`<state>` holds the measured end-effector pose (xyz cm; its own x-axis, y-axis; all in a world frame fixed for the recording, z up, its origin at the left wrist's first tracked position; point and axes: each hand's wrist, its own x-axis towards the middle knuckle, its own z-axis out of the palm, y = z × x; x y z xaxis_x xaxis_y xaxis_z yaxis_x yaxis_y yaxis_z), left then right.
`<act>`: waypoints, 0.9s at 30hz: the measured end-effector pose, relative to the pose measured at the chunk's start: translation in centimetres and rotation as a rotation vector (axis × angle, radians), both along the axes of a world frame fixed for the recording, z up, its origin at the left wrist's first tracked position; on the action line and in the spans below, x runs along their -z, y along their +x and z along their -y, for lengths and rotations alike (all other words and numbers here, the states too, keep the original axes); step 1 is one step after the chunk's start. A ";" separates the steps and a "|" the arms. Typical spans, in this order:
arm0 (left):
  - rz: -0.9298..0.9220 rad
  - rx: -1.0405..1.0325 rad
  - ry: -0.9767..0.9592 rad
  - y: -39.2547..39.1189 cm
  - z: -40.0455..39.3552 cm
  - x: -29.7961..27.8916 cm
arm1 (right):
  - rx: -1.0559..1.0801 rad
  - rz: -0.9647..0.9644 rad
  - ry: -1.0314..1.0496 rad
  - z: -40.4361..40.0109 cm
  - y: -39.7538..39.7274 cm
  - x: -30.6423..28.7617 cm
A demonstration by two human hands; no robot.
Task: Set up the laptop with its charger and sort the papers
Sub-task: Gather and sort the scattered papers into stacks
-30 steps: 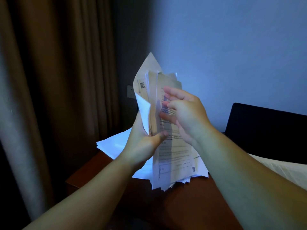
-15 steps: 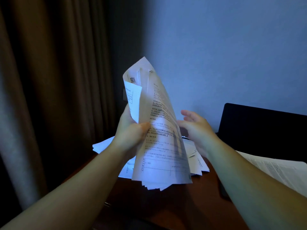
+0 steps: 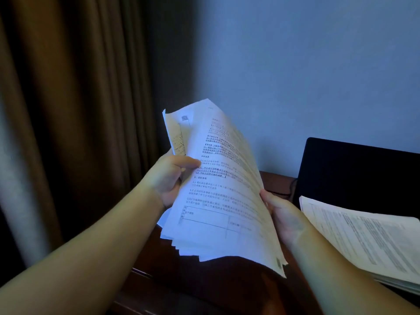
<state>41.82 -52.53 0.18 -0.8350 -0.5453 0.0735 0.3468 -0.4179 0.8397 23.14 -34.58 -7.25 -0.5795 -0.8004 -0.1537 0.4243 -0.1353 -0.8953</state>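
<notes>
Since half a second ago, the sheaf of papers (image 3: 223, 192) has tipped further over to the right and its sheets have fanned apart, while the right hand (image 3: 280, 214), then hovering clear behind it, has come in against its right edge. The left hand (image 3: 169, 178) grips the sheaf at its left edge, thumb pressed across the printed top sheet and fingers curled behind. The right hand meets the fanned right edge near the lower half; only its thumb side and heel show, the fingers hidden behind the sheets, so its grip cannot be told. The sheaf is held in the air above the dark wooden bench (image 3: 227, 289), slanted, its top corner toward the wall (image 3: 295, 64) and its lower corners hanging loose. A second stack of papers (image 3: 368, 242) lies to the right, in front of the black laptop screen (image 3: 359, 171), which stands upright against the wall. A thin dark cable (image 3: 289, 189) runs along the bench beside the screen's left edge. Brown curtains (image 3: 68, 110) hang at left in the dim room.
</notes>
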 end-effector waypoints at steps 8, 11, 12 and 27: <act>0.154 0.015 0.087 0.7 1.9 2.5 | 0.183 -0.207 0.042 -0.7 0.1 0.1; 0.228 0.060 0.039 0.6 1.4 5.3 | 0.258 -0.278 0.052 -0.8 0.0 0.2; 0.246 0.070 -0.010 0.3 1.2 6.1 | 0.284 -0.310 0.058 -0.9 0.1 0.2; 0.206 0.060 -0.183 -2.9 0.9 8.9 | 0.246 -0.182 -0.016 -2.6 -1.8 1.6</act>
<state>38.88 -53.48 -8.71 -0.8729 -0.4879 -0.0088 0.1401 -0.2678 0.9532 21.34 -31.95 -8.81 -0.7727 -0.6345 -0.0184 0.2103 -0.2287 -0.9505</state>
